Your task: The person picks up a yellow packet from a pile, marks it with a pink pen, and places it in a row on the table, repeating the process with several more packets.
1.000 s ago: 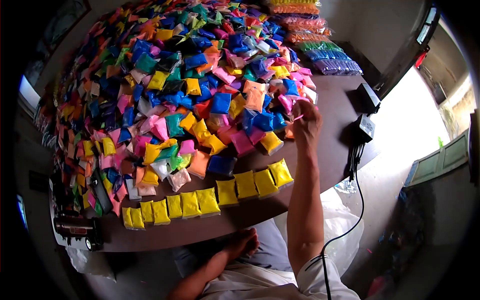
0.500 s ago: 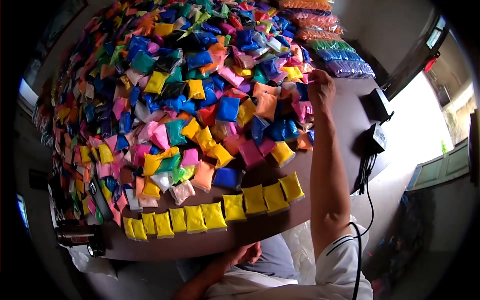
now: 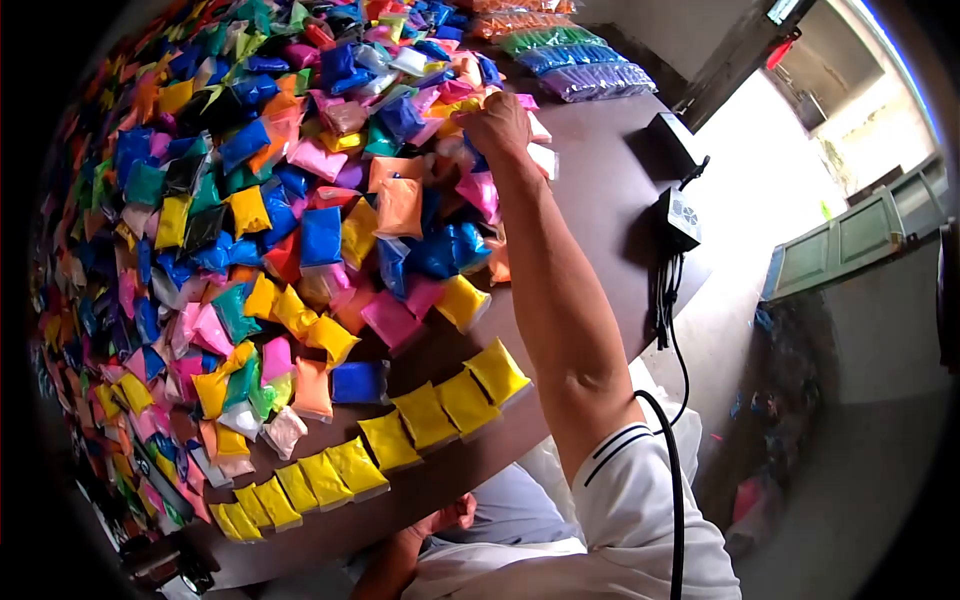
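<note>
My right hand (image 3: 497, 122) reaches to the far right side of a big heap of small colored packets (image 3: 320, 235). Its fingers are bent down among the packets, beside a yellow packet (image 3: 452, 108); what they grip is hidden. My left hand (image 3: 455, 515) rests curled by my lap, below the table edge, with nothing visible in it. Along the near side of the brown table (image 3: 440, 490) runs a curved row of flat yellow packets (image 3: 395, 440), side by side.
Large bags of packets (image 3: 600, 82) are stacked at the back right. A black box (image 3: 678, 140) and a power unit with a fan (image 3: 680, 220) sit at the table's right edge, with cables hanging down. A black device (image 3: 165, 565) stands at the near left corner.
The view has turned to the right, so the heap and row appear shifted left. My right hand has moved from the heap's right edge in among its packets. My left hand stays by my lap.
</note>
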Tool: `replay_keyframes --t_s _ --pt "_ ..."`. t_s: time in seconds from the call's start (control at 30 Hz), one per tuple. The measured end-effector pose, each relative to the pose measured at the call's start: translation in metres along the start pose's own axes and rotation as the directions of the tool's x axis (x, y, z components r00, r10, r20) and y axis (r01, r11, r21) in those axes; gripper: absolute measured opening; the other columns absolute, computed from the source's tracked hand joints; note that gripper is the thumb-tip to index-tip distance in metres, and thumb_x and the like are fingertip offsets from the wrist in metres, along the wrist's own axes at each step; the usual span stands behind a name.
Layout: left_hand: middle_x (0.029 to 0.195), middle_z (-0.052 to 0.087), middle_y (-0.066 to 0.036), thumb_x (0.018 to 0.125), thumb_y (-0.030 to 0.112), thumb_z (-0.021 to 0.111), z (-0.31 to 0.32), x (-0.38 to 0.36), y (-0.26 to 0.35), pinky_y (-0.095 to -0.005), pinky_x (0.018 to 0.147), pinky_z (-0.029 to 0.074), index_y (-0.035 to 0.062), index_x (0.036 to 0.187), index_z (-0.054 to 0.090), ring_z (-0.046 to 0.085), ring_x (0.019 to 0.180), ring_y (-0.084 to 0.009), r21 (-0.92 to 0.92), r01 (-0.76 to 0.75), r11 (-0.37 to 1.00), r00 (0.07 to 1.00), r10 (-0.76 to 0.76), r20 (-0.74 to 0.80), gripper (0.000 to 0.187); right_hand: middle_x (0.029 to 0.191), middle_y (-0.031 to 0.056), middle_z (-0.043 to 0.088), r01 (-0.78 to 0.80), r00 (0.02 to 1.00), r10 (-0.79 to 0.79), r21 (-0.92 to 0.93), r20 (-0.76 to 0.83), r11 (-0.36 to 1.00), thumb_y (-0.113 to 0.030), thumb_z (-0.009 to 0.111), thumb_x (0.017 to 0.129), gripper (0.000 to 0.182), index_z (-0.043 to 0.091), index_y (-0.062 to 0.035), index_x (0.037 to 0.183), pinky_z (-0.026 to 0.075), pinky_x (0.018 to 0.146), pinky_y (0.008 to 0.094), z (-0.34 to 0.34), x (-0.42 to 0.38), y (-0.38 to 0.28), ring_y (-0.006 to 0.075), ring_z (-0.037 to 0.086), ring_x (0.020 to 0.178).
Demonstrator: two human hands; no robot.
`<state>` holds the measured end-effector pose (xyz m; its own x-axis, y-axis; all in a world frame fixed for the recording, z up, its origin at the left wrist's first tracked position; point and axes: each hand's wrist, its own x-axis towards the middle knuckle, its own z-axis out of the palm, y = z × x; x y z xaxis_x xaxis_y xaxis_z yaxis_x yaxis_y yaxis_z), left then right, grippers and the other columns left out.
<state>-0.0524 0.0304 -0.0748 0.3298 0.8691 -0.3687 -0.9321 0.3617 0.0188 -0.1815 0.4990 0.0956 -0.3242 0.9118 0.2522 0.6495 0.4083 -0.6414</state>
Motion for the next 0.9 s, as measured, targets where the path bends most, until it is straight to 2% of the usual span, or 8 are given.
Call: replay_keyframes --t_s 0.17,0.23,0.3,0.37,0.43,0.57,0.67,0.9 --pt "0.077 0.060 -0.015 0.089 0.035 0.046 -0.002 0.003 0.001 -0.0350 0.059 0.047 0.0041 0.086 0.057 0.056 0.059 -0.0229 0.009 0.020 1.000 0.999 -0.021 0.038 0.033 0.089 0.0133 0.063 -0.031 0.999 0.043 0.358 -0.026 0.933 -0.023 0.073 0.066 0.033 0.063 -0.0015 0.089 0.047 0.074 0.0328 -0.002 -0.003 0.010 0.0223 0.062 0.082" --pt "0.081 0.060 -0.014 0.088 0.034 0.049 0.002 0.000 0.004 -0.0346 0.061 0.047 0.0051 0.086 0.060 0.057 0.063 -0.0230 -0.027 0.059 0.998 0.996 -0.057 0.066 0.031 0.086 0.0119 0.062 0.137 0.943 0.088 0.616 -0.321 0.776 -0.020 0.071 0.072 0.034 0.060 -0.0007 0.098 0.047 0.072 0.0306 -0.013 -0.012 0.002 0.0176 0.060 0.079" --pt "0.077 0.059 -0.013 0.089 0.039 0.044 0.015 -0.005 0.002 -0.0345 0.061 0.045 0.0044 0.088 0.053 0.054 0.061 -0.0214 0.103 -0.047 0.994 0.998 0.043 0.037 0.036 0.083 0.0092 0.060 0.135 0.984 0.039 0.862 -0.177 0.489 -0.021 0.068 0.077 0.035 0.057 0.0001 0.102 0.046 0.069 0.0269 -0.036 -0.029 0.004 0.0150 0.057 0.076" --pt "0.079 0.059 -0.012 0.087 0.043 0.046 0.008 -0.003 -0.002 -0.0347 0.063 0.044 0.0051 0.088 0.054 0.054 0.065 -0.0220 0.160 -0.130 0.979 0.988 0.115 0.101 0.038 0.084 0.0069 0.058 0.080 0.997 -0.029 0.933 -0.074 0.351 -0.023 0.067 0.078 0.033 0.057 0.0020 0.097 0.045 0.069 0.0236 -0.072 -0.076 -0.008 0.0143 0.056 0.074" --pt "0.073 0.060 -0.011 0.084 0.041 0.051 0.010 -0.001 -0.005 -0.0320 0.057 0.047 0.0063 0.085 0.057 0.058 0.062 -0.0224 0.022 -0.057 0.998 0.997 0.058 -0.041 0.035 0.085 0.0063 0.057 -0.028 0.999 -0.025 0.896 0.044 0.443 -0.021 0.066 0.078 0.033 0.057 0.0027 0.099 0.046 0.071 0.0239 -0.101 -0.127 -0.010 0.0134 0.056 0.075" --pt "0.072 0.058 -0.010 0.084 0.047 0.051 0.014 -0.006 -0.011 -0.0329 0.055 0.044 0.0082 0.083 0.053 0.055 0.061 -0.0223 0.148 -0.032 0.989 0.972 0.065 -0.227 0.039 0.082 0.0044 0.059 -0.056 0.989 -0.108 0.925 0.104 0.377 -0.018 0.066 0.078 0.030 0.058 0.0033 0.098 0.044 0.071 0.0233 -0.111 -0.223 0.014 0.0110 0.056 0.077" --pt "0.073 0.058 -0.009 0.086 0.048 0.048 0.010 -0.008 -0.020 -0.0317 0.053 0.044 0.0094 0.080 0.053 0.055 0.059 -0.0202 0.236 -0.082 0.968 0.971 0.130 -0.198 0.039 0.089 0.0063 0.061 -0.176 0.951 -0.177 0.912 0.255 0.370 -0.018 0.066 0.080 0.033 0.057 0.0042 0.102 0.045 0.077 0.0238 -0.124 -0.280 0.036 0.0124 0.057 0.081" --pt "0.077 0.058 -0.006 0.085 0.053 0.046 0.048 -0.018 -0.040 -0.0264 0.061 0.046 0.0055 0.087 0.056 0.055 0.065 -0.0133 0.541 -0.161 0.825 0.926 0.316 -0.207 0.049 0.083 0.0006 0.058 -0.424 0.770 -0.247 0.760 0.589 0.492 -0.016 0.066 0.081 0.028 0.057 0.0030 0.100 0.042 0.066 0.0191 -0.143 -0.359 0.065 0.0052 0.051 0.074"
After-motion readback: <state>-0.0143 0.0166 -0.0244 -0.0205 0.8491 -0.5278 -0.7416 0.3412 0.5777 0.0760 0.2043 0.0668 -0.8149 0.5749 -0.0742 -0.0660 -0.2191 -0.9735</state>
